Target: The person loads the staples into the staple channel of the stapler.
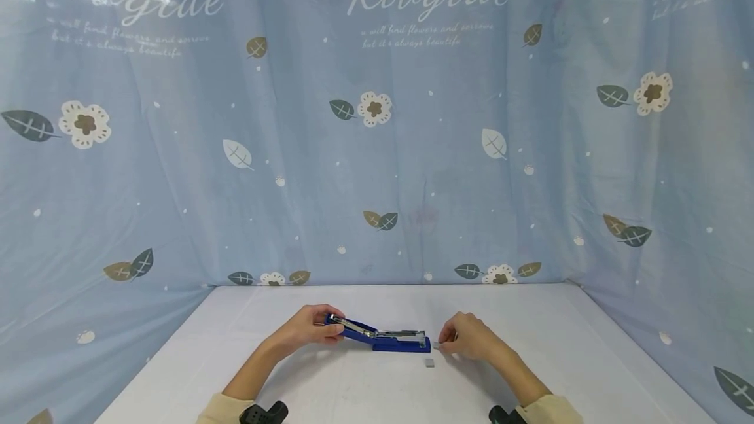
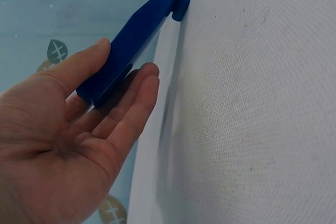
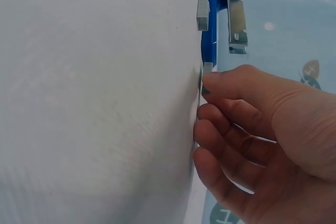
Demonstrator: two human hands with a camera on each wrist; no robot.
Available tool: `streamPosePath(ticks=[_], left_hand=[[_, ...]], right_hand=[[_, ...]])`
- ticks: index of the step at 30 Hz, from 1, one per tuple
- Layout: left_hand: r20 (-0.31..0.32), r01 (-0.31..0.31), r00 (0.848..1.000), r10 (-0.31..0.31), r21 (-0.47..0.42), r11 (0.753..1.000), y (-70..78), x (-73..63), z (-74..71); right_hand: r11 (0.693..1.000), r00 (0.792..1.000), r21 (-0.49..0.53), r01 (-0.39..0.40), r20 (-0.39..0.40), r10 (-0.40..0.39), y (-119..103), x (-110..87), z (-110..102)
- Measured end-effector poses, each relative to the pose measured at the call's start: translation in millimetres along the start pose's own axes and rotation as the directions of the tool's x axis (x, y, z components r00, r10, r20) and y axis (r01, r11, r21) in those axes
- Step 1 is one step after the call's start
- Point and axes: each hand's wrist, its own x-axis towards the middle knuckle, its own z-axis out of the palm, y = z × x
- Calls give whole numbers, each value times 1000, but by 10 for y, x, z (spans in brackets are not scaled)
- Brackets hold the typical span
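Observation:
A blue stapler (image 1: 402,344) lies on the table with its top cover swung far back to the left and its metal staple channel (image 3: 237,22) exposed. My left hand (image 1: 318,327) grips the end of the raised cover (image 2: 134,35), thumb on one side and fingers on the other. Just off the right end of the stapler's base, my right hand (image 1: 468,337) pinches a small grey staple strip (image 3: 208,67) between thumb and index finger. Its other fingers curl loosely near the tabletop. A second staple strip (image 1: 429,363) lies on the table in front of the base's right end.
The white table (image 1: 365,391) runs back to a blue patterned curtain (image 1: 412,182), which hangs behind it and along both sides. Dark camera mounts (image 1: 264,413) sit at the wrists, over light sleeves.

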Motion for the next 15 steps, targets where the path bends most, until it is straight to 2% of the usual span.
streamPosePath(ticks=[15], left_hand=[[0, -2, 1000, 2, -1, 1000, 4, 0, -1]], right_hand=[[1000, 999, 13, -25, 29, 24, -19, -9, -58]])
